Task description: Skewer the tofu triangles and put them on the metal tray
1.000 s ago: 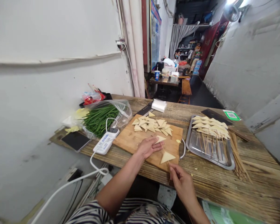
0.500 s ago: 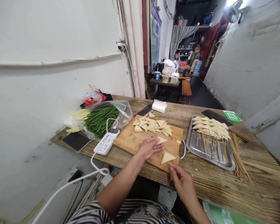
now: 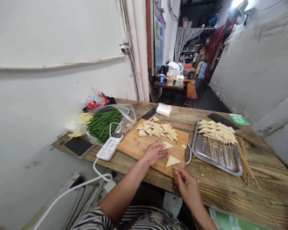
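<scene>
My left hand (image 3: 155,153) is over the cutting board (image 3: 132,143), its fingers closed on a pale triangular slice (image 3: 167,145) that looks like tofu. My right hand (image 3: 186,182), at the board's near edge, pinches a thin wooden skewer (image 3: 174,166). A second triangular slice (image 3: 172,161) is threaded on this skewer between my two hands, and the skewer's upper end reaches the slice in my left hand. A pile of similar triangles (image 3: 156,129) lies on the far half of the board.
Right of the board, a metal tray (image 3: 195,147) carries several filled skewers, with bare skewers (image 3: 248,163) along its side. To the left are a white power strip (image 3: 109,146), green stalks (image 3: 104,123) in a plastic bag and a phone (image 3: 78,145). A person (image 3: 181,58) sits far behind.
Hardly anything differs. The slice in my left hand has shifted very slightly right; my right hand keeps its pinch on the skewer.
</scene>
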`<control>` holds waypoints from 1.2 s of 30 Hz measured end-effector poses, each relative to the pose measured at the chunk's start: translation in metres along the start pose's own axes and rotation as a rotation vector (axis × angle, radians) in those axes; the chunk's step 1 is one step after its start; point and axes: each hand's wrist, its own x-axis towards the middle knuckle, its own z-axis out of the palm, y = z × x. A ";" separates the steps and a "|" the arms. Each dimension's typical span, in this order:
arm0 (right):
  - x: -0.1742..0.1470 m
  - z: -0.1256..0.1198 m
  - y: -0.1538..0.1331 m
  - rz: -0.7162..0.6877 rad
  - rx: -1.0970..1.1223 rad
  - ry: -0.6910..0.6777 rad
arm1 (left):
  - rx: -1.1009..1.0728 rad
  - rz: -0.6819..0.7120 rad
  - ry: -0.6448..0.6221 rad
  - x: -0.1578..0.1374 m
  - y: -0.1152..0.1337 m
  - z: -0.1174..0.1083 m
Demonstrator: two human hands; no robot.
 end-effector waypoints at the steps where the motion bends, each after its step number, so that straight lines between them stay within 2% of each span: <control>1: 0.001 0.001 0.000 0.000 -0.003 0.001 | 0.003 -0.001 -0.001 0.000 0.000 0.000; 11: 0.006 0.002 -0.002 -0.042 -0.022 0.002 | -0.054 0.035 -0.027 0.000 -0.004 0.002; 20: 0.004 0.004 -0.001 -0.058 -0.047 0.032 | -0.105 0.031 0.064 0.000 -0.007 0.007; 31: 0.004 0.003 -0.001 -0.082 -0.122 0.026 | -0.060 -0.031 -0.019 -0.001 -0.007 0.002; 36: 0.004 0.003 -0.002 -0.095 -0.150 0.022 | -0.086 -0.020 -0.014 -0.002 -0.007 0.005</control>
